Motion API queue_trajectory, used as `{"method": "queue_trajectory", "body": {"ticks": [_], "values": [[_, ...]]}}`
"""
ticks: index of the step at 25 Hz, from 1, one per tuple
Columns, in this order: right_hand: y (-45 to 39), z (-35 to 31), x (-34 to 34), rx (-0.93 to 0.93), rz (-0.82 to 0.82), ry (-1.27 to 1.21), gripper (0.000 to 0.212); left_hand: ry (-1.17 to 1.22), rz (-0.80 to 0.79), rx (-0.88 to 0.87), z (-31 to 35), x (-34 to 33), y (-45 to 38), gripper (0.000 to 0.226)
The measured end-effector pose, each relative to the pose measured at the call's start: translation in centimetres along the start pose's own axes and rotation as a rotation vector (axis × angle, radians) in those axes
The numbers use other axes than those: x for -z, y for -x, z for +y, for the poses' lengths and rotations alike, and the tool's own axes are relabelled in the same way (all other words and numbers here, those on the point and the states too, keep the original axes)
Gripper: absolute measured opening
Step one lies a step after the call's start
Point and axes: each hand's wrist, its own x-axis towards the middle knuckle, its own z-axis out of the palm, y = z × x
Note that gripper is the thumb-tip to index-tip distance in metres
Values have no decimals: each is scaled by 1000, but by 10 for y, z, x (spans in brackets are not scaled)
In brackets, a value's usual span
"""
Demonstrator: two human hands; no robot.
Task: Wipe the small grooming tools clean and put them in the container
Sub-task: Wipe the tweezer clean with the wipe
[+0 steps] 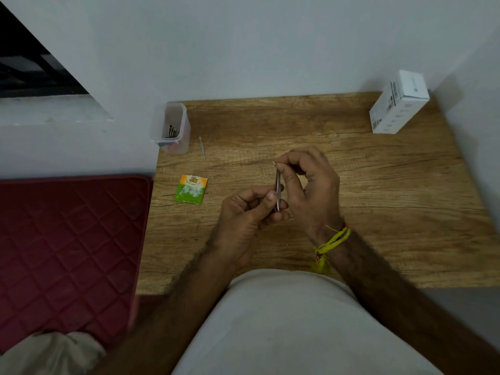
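Observation:
Over the middle of the wooden table [351, 239], my left hand [243, 212] grips the lower end of a slim metal grooming tool [277, 192], held upright. My right hand [308, 185] pinches the tool's top end between thumb and forefinger, with a tiny white scrap [274, 163] showing at the fingertips. A clear plastic container [171, 128] stands at the table's far left corner with several metal tools inside. One more thin metal tool [202, 148] lies on the table just right of the container.
A green and orange sachet [191, 189] lies left of my hands. A white carton [397, 104] stands at the far right corner against the wall. A red quilted mat [67, 253] lies beside the table's left edge.

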Motion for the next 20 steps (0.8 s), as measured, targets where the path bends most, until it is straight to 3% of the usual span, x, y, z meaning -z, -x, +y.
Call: {"method": "queue_trajectory", "body": {"ticks": [8,20], "values": [[2,3,-1,24,-7,3,8,8,7,-1,-1,0,-2,21],[4,7,-2,29,-14,-7,10,14,28,-26,-2,0,-3,14]]}}
